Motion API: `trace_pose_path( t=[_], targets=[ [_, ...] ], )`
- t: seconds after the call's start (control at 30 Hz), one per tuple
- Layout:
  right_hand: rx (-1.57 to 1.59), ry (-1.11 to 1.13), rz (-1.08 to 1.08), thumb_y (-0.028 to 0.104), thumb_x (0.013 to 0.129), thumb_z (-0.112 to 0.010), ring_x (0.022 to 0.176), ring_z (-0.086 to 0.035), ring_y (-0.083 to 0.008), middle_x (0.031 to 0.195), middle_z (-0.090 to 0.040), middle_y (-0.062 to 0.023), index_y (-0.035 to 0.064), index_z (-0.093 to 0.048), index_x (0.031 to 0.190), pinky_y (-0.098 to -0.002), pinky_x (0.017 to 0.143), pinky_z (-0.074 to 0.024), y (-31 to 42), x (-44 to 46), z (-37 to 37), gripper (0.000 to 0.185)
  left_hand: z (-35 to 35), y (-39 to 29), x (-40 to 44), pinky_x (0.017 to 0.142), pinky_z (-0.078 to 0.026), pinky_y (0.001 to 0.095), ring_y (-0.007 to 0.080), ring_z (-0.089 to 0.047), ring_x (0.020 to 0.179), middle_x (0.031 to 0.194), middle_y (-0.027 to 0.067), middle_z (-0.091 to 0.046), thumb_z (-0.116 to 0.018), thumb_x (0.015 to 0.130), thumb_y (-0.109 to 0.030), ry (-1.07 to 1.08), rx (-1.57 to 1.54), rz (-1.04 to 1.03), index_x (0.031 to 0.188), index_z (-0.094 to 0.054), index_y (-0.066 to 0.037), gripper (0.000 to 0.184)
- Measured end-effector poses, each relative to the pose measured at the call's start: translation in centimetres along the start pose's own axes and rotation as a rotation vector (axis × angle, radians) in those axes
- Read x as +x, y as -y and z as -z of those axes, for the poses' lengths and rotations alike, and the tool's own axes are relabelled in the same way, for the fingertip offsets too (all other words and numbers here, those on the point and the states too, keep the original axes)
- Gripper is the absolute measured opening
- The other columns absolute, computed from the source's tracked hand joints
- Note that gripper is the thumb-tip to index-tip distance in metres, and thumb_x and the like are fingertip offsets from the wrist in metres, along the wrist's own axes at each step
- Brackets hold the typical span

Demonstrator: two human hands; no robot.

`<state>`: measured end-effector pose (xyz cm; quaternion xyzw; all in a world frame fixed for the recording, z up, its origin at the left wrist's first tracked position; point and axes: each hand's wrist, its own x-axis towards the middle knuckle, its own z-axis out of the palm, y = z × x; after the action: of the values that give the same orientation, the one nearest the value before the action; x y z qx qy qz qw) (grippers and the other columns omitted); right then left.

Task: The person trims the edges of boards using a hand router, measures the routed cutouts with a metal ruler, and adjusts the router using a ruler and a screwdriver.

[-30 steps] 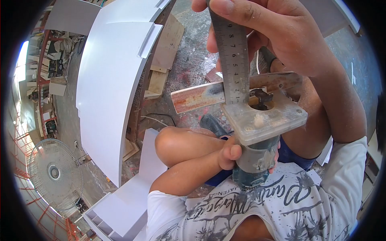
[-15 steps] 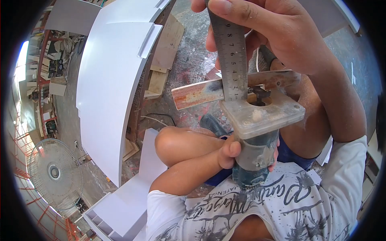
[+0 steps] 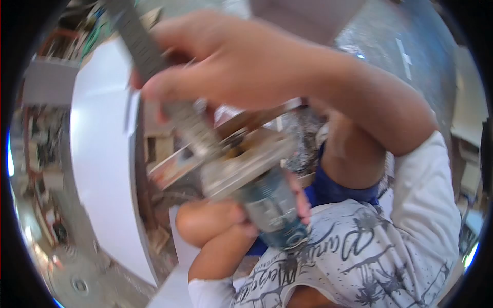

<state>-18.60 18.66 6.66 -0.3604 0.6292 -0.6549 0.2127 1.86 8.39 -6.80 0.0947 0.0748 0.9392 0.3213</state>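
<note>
A trim router (image 3: 272, 205) is held upside down, its see-through base plate (image 3: 257, 164) facing up and tilted. My left hand (image 3: 241, 218) is wrapped round the router's body, fingers showing on both sides. A steel ruler (image 3: 134, 43) slants down to the plate, its lower end at or just beside the cutter opening; blur hides the exact contact. My right hand (image 3: 210, 59) is closed on the ruler's middle. A wooden strip (image 3: 174, 169) lies across the plate's far edge, partly behind the ruler. The ruler's markings are too smeared to read.
A large white panel (image 3: 102, 154) stands on the left, with wood pieces (image 3: 159, 146) beside it. A fan (image 3: 77, 282) is at the lower left. Shelving with clutter (image 3: 46, 138) lines the far left. My bent knees (image 3: 200, 220) flank the router.
The view has swung and blurred. The router has shifted left in view and tilted. The ruler has gone from nearly upright to slanting, and my right hand sits lower along it.
</note>
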Motion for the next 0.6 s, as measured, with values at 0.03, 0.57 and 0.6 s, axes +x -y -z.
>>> trace_pose_path(
  t=[0.03,0.57,0.6],
  targets=[
    [0.034,-0.006,0.032,0.015,0.096,-0.066,0.076,-0.077,-0.0231,0.09,-0.077,-0.0159,-0.0049,-0.071,0.108,-0.0344,0.063,-0.0629,-0.3,0.2,0.2,0.024,0.4,0.0,0.3,0.1,-0.048,0.057,0.0421,-0.07,0.1,0.108,0.026,-0.067,-0.074,0.079,-0.075,0.048,-0.009,-0.018,0.135,-0.046,0.003,0.101],
    [-0.051,0.083,0.029,0.016,0.096,-0.067,0.093,-0.073,-0.029,0.096,-0.076,-0.0153,-0.0003,-0.073,0.106,-0.0414,0.084,-0.0533,-1.8,0.8,0.7,0.02,0.8,0.1,-0.2,0.093,-0.046,0.0637,0.0393,-0.071,0.096,0.102,0.0188,-0.064,-0.054,0.084,-0.087,-0.031,0.141,-0.02,0.134,-0.044,-0.006,0.095],
    [-0.052,0.082,0.03,0.017,0.096,-0.067,0.094,-0.073,-0.029,0.096,-0.076,-0.0151,0.0,-0.073,0.106,-0.0417,0.085,-0.0531,-1.8,0.8,0.7,0.02,0.8,0.0,-0.2,0.093,-0.046,0.0638,0.0394,-0.071,0.096,0.101,0.0187,-0.064,-0.054,0.084,-0.087,-0.029,0.143,-0.016,0.134,-0.044,-0.007,0.095]
  ],
)
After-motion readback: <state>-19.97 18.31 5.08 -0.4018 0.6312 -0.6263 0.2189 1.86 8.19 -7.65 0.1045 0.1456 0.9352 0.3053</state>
